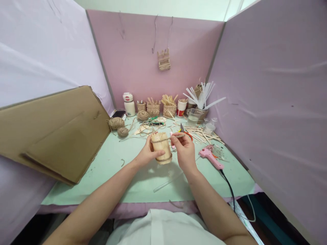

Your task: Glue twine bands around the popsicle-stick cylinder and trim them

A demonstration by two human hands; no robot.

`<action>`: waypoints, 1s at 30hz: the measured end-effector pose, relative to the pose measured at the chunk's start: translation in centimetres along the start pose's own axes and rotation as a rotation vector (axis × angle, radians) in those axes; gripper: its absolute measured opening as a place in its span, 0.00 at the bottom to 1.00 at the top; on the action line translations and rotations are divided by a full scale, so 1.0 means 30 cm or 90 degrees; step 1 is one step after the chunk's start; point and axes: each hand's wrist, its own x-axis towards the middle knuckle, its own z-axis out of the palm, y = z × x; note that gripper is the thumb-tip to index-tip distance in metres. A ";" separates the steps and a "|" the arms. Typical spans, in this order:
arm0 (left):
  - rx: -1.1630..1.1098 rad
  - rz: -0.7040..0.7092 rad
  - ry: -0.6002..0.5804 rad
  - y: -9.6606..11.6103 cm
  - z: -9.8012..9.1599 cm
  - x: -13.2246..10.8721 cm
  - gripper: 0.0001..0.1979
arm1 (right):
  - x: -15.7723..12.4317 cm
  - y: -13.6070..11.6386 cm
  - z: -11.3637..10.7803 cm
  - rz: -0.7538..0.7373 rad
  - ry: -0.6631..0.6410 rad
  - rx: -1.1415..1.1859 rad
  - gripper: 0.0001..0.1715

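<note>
My left hand (150,152) is wrapped round a small barrel-like cup (163,147) of pale wooden sticks, lifted over the table and slightly tilted. A twine band circles the cup near its bottom. Another length of twine (176,137) lies along the upper part and runs off to the right. Its free end is pinched between the thumb and fingers of my right hand (183,147). Scissors (188,135) with red and yellow handles lie partly hidden behind my right hand.
A pink hot glue gun (211,157) with a black cord lies at right, near a clear glue stick (167,182). Twine balls (117,123), stick-filled baskets (169,109) and loose wooden strips (204,134) sit farther back. Cardboard (58,136) leans at left.
</note>
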 end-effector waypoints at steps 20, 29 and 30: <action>-0.073 -0.037 -0.015 -0.007 0.012 -0.006 0.43 | 0.037 0.035 -0.011 0.104 0.016 0.025 0.12; -0.090 -0.031 -0.035 -0.004 0.014 -0.008 0.41 | 0.041 0.035 -0.005 0.172 -0.003 0.097 0.15; -0.098 -0.038 -0.042 -0.002 0.014 -0.008 0.41 | 0.042 0.037 -0.006 0.184 -0.006 0.107 0.16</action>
